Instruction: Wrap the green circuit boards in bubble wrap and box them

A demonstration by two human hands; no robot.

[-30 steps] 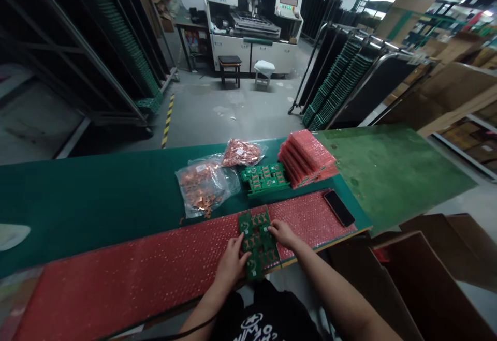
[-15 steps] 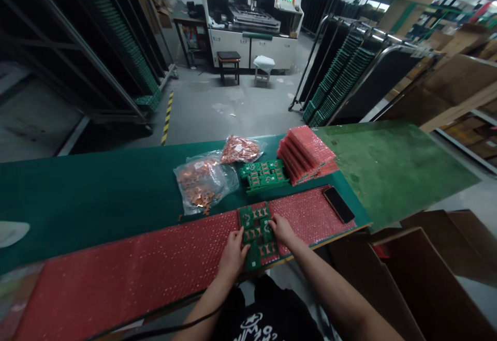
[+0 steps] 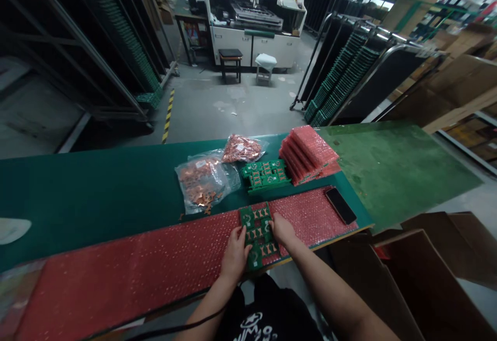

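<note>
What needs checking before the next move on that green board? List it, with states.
1. Left hand on the green circuit board: ok, touching its left edge.
2. Right hand on the board: ok, at its right edge.
3. Board lying flat on the red bubble wrap: ok.
4. Board's near end inside the table edge: cannot tell.
5. Phone apart from the hands: ok.
6. Spare board stack within reach: ok, probably.

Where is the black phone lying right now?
The black phone lies on the right end of the red bubble wrap strip, right of the right hand, near the table's corner.
</note>
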